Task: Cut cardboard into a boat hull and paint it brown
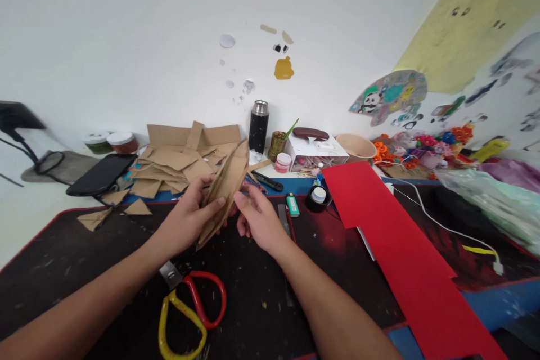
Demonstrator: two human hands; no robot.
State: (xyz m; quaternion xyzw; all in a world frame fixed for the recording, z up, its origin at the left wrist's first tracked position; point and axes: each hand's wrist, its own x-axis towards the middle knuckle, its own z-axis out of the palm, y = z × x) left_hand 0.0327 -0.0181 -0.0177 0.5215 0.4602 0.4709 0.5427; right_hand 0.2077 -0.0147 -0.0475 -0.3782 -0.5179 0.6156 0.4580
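Observation:
My left hand (196,211) is closed around a leaf-shaped piece of brown cardboard (230,180), its thumb lying across the front face. The cardboard stands tilted above the dark mat and looks like layers with a gap between them. At its right edge, my right hand (255,211) has its thumb and bent fingers against the cardboard; some fingertips are hidden behind it. Below my left hand lie scissors (185,292) with one red and one yellow handle, blades partly covered by the wrist. A dark ruler (283,215) and a thin dark red stick (291,224) lie beside my right hand.
Cardboard scraps (172,160) are heaped at the back left, near a black phone (101,173). Along the wall stand a black flask (259,129) and a tissue box (318,149). Red sheet (400,253) spans the right side. A green lighter (292,204) lies mid-mat.

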